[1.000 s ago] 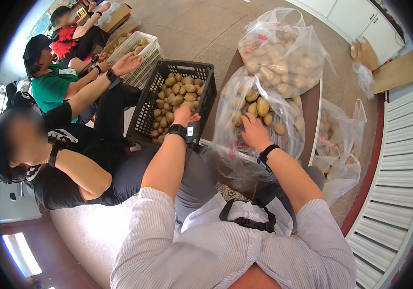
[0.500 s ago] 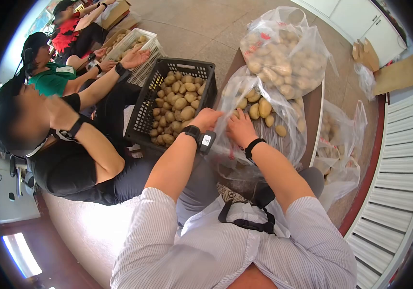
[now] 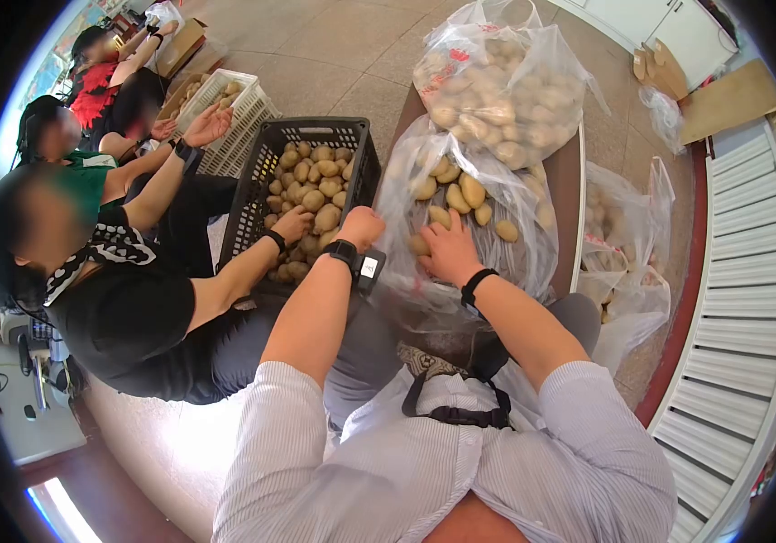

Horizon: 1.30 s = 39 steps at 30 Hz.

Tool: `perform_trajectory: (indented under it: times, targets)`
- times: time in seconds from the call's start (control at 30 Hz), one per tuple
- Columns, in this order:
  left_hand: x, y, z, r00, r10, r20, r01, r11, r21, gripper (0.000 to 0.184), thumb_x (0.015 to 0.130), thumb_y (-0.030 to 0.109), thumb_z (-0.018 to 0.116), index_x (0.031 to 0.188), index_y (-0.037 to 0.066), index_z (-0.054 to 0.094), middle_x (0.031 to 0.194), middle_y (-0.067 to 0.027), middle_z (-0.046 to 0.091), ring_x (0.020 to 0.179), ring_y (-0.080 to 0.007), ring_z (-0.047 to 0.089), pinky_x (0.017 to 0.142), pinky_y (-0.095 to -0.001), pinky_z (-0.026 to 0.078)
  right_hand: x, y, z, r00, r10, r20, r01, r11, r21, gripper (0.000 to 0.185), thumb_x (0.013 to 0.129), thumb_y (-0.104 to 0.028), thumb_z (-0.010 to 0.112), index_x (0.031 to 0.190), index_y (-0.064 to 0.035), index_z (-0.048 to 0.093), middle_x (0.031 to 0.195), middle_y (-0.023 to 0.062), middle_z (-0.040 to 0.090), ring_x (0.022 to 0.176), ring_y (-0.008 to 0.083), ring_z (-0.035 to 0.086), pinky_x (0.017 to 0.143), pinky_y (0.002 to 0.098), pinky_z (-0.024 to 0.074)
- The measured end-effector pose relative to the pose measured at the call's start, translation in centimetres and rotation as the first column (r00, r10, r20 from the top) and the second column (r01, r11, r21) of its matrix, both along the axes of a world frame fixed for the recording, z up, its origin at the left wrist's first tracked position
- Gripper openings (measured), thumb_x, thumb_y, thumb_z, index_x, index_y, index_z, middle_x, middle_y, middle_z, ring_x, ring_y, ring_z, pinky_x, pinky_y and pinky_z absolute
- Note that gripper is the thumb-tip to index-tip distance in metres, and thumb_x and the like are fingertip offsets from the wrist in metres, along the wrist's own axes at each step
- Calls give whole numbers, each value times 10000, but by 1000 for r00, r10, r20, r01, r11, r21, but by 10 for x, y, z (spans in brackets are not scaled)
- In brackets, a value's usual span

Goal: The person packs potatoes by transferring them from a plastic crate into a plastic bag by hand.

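My left hand (image 3: pixel 363 228) is closed in a fist at the left edge of a clear plastic bag (image 3: pixel 519 262), beside the black crate, and appears to grip the bag's rim. Inside the bag's open mouth, my right hand (image 3: pixel 450 253) reaches over the loose potatoes with its fingers apart. Its fingertips touch a potato (image 3: pixel 440 216), and another potato (image 3: pixel 419 244) lies by the thumb. More potatoes (image 3: pixel 472 190) rest just beyond the fingers. How firmly the right fingers press is hidden.
A black crate (image 3: pixel 365 163) of potatoes stands to my left, with a co-worker's hand (image 3: pixel 294 224) in it. A full bag of potatoes (image 3: pixel 506 100) sits behind the open one. More bagged potatoes (image 3: pixel 623 244) are on the floor at right, near a white radiator (image 3: pixel 723 335).
My right hand has gone from the bag's near edge onto the potatoes. My left hand has shifted left, with the bag spread wider. The co-worker's hand has dropped from the face into the crate.
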<state>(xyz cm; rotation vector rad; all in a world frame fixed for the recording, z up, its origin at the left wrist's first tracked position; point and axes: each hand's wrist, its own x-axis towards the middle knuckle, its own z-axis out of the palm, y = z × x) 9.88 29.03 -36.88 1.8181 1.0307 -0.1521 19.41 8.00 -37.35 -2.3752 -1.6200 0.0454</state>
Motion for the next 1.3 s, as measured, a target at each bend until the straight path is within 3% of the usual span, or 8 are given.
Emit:
perform_trajectory:
  times: [0.63, 0.83, 0.9, 0.97, 1.03, 1.1, 1.17, 1.3]
  targets:
    - [-16, -30, 55, 908, 252, 336, -209, 965, -159, 270, 858, 249, 654, 958, 2, 613, 767, -79, 611, 549, -168, 576, 445, -329, 418, 3, -62, 3, 991, -130, 42, 118, 972, 205, 509, 711, -264, 706, 1162, -61, 586, 1152, 171, 593, 1322, 422, 359, 1101, 568, 248]
    - [-12, -36, 55, 929, 169, 329, -60, 947, -317, 319, 921, 302, 598, 1098, 38, 582, 918, -74, 610, 597, -174, 586, 473, -306, 421, -5, -31, 16, 942, -150, -300, 259, 892, 369, 446, 797, -277, 681, 1149, -24, 579, 1047, 207, 606, 1064, 373, 557, 909, 460, 438]
    - [-11, -38, 59, 946, 136, 293, -14, 923, -385, 449, 947, 397, 553, 1207, 32, 533, 1056, -121, 642, 622, -201, 606, 524, -320, 472, 1, -13, 6, 703, -112, -703, 366, 903, 223, 381, 898, -301, 615, 1128, -1, 568, 897, 165, 628, 838, 308, 617, 751, 410, 485]
    - [-13, -44, 74, 964, 117, 240, 8, 886, -463, 531, 957, 478, 510, 1251, 37, 504, 1124, -144, 636, 660, -218, 635, 580, -339, 499, -11, 0, 27, 770, -67, -635, 332, 891, 309, 364, 966, -329, 544, 1108, 6, 564, 783, 109, 617, 680, 225, 609, 641, 358, 485]
    - [-14, -41, 80, 966, 93, 241, 50, 848, -527, 520, 950, 497, 520, 1202, 42, 528, 1040, -131, 643, 638, -214, 637, 538, -324, 489, -21, 14, 51, 303, -33, -952, 410, 907, 100, 415, 961, -380, 523, 1109, 6, 568, 914, 231, 652, 782, 401, 632, 736, 440, 486]
    - [-13, -35, 79, 968, 69, 241, 91, 798, -596, 514, 943, 516, 530, 1153, 47, 553, 956, -119, 649, 616, -210, 638, 496, -309, 478, -25, 22, 43, 321, 26, -947, 395, 905, 159, 432, 979, -393, 490, 1125, 5, 569, 860, 228, 646, 699, 366, 642, 683, 428, 488]
    - [-10, -25, 68, 962, -75, 264, 231, 740, -631, 554, 946, 552, 502, 1176, 56, 595, 993, -129, 673, 697, -226, 660, 616, -355, 516, -27, 25, 54, 708, 5, -706, 261, 927, 269, 433, 987, -392, 477, 1148, -1, 573, 815, 214, 644, 697, 339, 649, 675, 427, 492]
    - [-10, -16, 57, 969, -11, 245, 168, 759, -629, 525, 939, 557, 514, 1106, 74, 631, 908, -102, 675, 696, -216, 655, 623, -357, 519, -27, 7, 62, 758, -98, -645, 270, 947, 174, 379, 962, -335, 527, 1157, -15, 583, 877, 213, 650, 873, 375, 629, 785, 452, 477]
